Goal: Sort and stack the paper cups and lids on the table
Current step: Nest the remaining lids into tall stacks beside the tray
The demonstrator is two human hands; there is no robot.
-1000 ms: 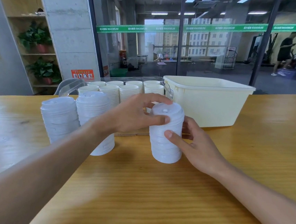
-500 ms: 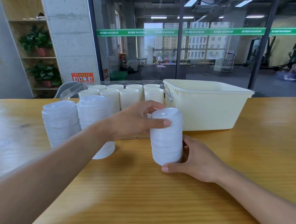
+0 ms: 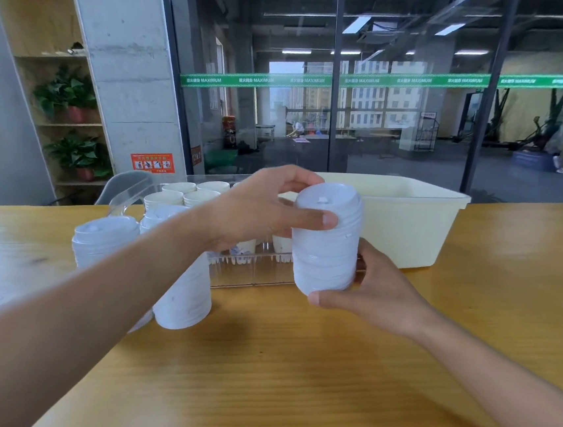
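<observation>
Wooden table (image 3: 326,372): left hand (image 3: 256,207), right hand (image 3: 375,291) grip lid stack (image 3: 326,252); cream bin (image 3: 409,225) behind.

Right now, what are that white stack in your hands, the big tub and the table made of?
The stack of lids looks like thin, slightly see-through white plastic with a soft sheen. The cream tub seems thicker, matte plastic with a moulded rim. The table shows yellow wood grain under a glossy coat; whether solid wood or veneer, I cannot tell.
</observation>
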